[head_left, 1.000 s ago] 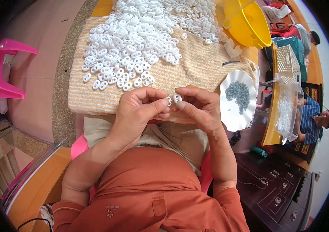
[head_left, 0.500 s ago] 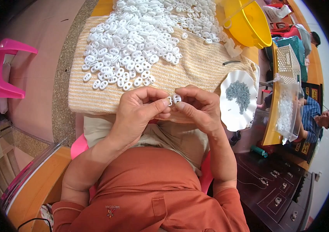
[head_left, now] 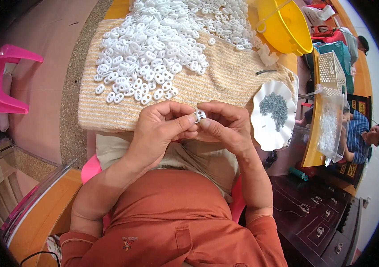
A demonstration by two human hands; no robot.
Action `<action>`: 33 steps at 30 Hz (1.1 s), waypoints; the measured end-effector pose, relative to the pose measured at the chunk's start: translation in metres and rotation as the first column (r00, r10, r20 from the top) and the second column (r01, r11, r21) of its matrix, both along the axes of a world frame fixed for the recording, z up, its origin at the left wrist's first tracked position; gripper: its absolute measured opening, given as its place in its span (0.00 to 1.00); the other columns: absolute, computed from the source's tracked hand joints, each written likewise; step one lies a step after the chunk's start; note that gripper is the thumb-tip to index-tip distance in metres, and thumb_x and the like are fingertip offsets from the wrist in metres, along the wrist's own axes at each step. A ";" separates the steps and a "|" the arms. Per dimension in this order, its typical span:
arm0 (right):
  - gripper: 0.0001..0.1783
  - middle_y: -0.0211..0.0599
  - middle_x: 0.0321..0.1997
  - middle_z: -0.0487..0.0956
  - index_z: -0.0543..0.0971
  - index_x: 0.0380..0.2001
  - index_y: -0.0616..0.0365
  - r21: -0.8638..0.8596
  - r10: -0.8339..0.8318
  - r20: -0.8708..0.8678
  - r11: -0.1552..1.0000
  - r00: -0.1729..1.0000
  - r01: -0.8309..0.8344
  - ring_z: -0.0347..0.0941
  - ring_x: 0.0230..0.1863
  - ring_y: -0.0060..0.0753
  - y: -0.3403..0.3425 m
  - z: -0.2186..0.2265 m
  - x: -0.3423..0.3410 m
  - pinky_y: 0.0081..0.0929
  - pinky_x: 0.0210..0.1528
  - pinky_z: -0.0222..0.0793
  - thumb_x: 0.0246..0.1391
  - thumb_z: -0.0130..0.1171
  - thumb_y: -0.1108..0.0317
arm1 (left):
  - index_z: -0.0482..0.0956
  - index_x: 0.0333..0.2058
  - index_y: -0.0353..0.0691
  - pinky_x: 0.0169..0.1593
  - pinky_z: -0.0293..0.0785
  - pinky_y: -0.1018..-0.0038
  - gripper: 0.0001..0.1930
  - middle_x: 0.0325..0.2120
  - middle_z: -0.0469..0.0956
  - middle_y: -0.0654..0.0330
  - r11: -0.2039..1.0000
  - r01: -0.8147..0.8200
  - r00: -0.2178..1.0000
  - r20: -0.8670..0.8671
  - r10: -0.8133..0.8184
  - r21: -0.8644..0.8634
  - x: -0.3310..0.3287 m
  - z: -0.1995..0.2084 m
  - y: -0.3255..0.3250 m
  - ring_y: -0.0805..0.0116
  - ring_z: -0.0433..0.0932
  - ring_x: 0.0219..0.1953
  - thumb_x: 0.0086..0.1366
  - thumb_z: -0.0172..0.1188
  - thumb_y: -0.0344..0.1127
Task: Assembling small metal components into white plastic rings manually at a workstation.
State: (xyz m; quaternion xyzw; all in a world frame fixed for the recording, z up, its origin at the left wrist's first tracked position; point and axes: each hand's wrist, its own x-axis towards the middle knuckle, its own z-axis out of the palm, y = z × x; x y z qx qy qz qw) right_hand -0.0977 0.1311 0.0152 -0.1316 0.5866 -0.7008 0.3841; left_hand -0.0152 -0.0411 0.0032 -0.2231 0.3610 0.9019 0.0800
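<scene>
In front of my lap, my left hand (head_left: 163, 121) and my right hand (head_left: 228, 124) meet at the fingertips, both closed in a pinch. Between them sits a small white oval two-hole plastic piece (head_left: 200, 115), gripped from either side; the fingers partly cover it. Whether it is one part or two pressed together, I cannot tell. Beyond my hands a large heap of similar white two-hole pieces (head_left: 154, 49) lies on a striped tan towel (head_left: 231, 71). Right of my right hand, a white scalloped plate (head_left: 267, 139) holds many small grey bits (head_left: 275, 109).
A yellow basin (head_left: 289, 29) stands at the far right of the table, near a dark thin strip (head_left: 266, 71) on the towel. Further right, a person in a striped shirt (head_left: 358, 135) sits by a clear bin (head_left: 332, 133) of white pieces. A pink stool (head_left: 7, 84) stands left.
My hands have come together: the white part in my right hand has moved left to meet the one in my left fingertips. The plate has shifted slightly left.
</scene>
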 end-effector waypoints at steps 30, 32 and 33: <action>0.18 0.41 0.42 0.80 0.74 0.49 0.70 -0.045 -0.011 0.103 0.999 0.995 0.016 0.77 0.44 0.29 0.000 -0.003 -0.003 0.24 0.48 0.73 0.53 0.59 0.81 | 0.76 0.40 0.32 0.38 0.80 0.79 0.07 0.33 0.79 0.57 0.993 0.022 0.998 0.048 -0.028 0.119 -0.001 0.002 -0.005 0.74 0.79 0.33 0.64 0.59 0.28; 0.18 0.42 0.42 0.80 0.74 0.49 0.70 -0.053 -0.013 0.102 0.998 0.995 0.019 0.77 0.44 0.29 0.000 -0.003 -0.003 0.24 0.48 0.73 0.53 0.58 0.82 | 0.76 0.40 0.32 0.38 0.80 0.79 0.08 0.33 0.79 0.57 0.992 0.026 0.998 0.050 -0.033 0.121 -0.002 0.002 -0.005 0.74 0.79 0.33 0.64 0.59 0.28; 0.18 0.42 0.42 0.80 0.74 0.49 0.71 -0.062 -0.014 0.100 0.998 0.995 0.021 0.77 0.44 0.29 0.000 -0.002 -0.003 0.25 0.48 0.73 0.53 0.58 0.82 | 0.76 0.40 0.32 0.38 0.80 0.79 0.08 0.33 0.79 0.57 0.992 0.027 0.998 0.049 -0.033 0.122 -0.002 0.003 -0.005 0.74 0.79 0.33 0.64 0.59 0.28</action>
